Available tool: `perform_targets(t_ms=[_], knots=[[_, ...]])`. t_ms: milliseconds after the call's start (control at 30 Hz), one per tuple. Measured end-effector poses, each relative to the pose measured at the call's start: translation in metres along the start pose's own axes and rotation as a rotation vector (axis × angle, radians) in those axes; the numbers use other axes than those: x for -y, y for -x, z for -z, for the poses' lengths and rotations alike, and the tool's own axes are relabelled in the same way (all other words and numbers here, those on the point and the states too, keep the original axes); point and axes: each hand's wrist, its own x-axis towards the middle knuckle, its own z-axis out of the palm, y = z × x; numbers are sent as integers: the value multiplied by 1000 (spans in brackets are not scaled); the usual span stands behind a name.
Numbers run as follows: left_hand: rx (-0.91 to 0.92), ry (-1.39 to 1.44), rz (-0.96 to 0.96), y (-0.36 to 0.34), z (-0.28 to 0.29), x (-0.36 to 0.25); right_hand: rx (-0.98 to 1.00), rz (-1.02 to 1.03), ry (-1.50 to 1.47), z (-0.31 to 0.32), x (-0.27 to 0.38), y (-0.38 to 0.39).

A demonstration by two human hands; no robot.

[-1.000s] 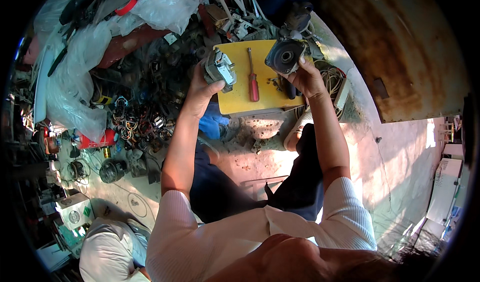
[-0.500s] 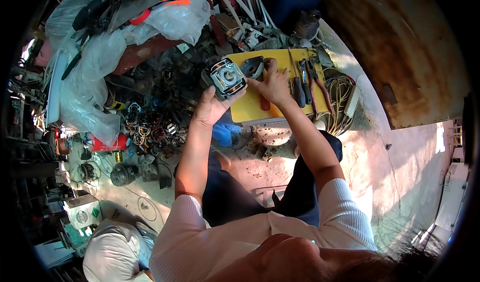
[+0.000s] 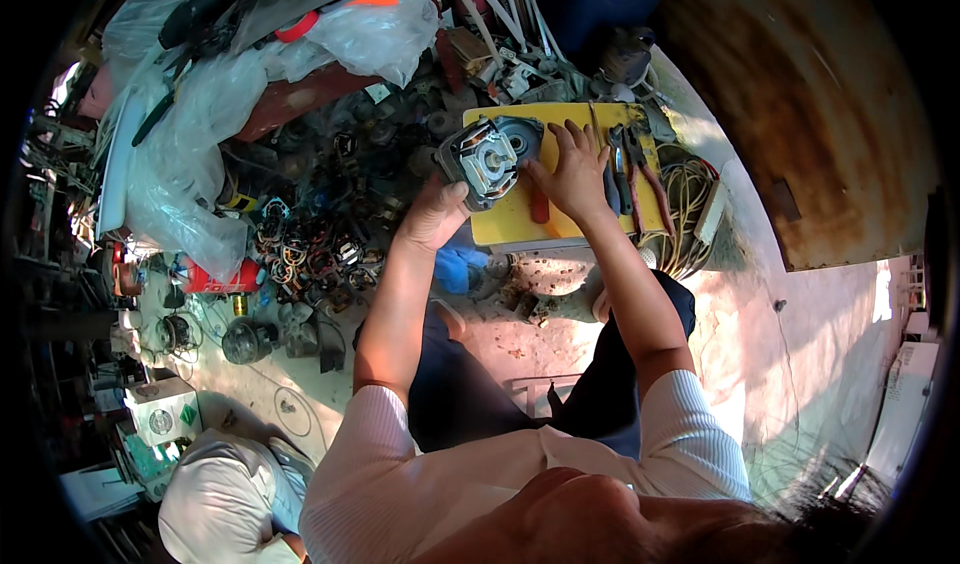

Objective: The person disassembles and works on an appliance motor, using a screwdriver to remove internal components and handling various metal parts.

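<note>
My left hand [image 3: 437, 216] grips a small open electric motor [image 3: 482, 161] with a square metal body, tilted over the left edge of a yellow board [image 3: 500, 226]. Just behind the motor, a dark motor end cover [image 3: 521, 140] shows its round centre; whether the two touch cannot be made out. Beside them my right hand [image 3: 576, 179] has its fingers spread above the board, thumb pointing at the motor and holding nothing I can see. Right of that hand lie a dark-handled screwdriver [image 3: 622, 186] and red-handled pliers [image 3: 652, 184]. A red-handled tool [image 3: 540, 207] lies below the cover.
A heap of motor parts and copper windings [image 3: 285, 239] spreads to the left under plastic sheeting [image 3: 200, 164]. Coiled cable [image 3: 688, 199] sits right of the board, near a large rusty panel [image 3: 800, 114]. Another person [image 3: 222, 499] is at lower left.
My left hand has tilted the motor and brought it right, up against the cover's position. The fingers of my right hand have left the cover's edge and spread out.
</note>
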Motion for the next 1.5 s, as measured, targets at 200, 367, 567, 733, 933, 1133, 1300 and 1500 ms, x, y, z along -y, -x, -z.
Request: perform_targets(t_ms=[200, 367, 567, 733, 933, 1133, 1300, 1500], knots=[[-76, -387, -43, 1, -23, -11, 364, -27, -1125, 38, -1, 5], [-98, -586, -43, 2, -23, 12, 578, 7, -1221, 49, -3, 27], [-26, -809, -12, 4, -38, 16, 612, 102, -1040, 60, -16, 33], [10, -821, 57, 8, -43, 24, 556, 113, -976, 74, -13, 45], [72, -868, 77, 10, -53, 28, 517, 94, -951, 80, -19, 57], [134, -865, 113, 11, -51, 30, 539, 16, -988, 79, -26, 67], [109, -793, 116, 13, -50, 35, 438, 114, -922, 70, -31, 73], [131, -912, 104, 13, -49, 36, 408, 116, -902, 68, -36, 75]])
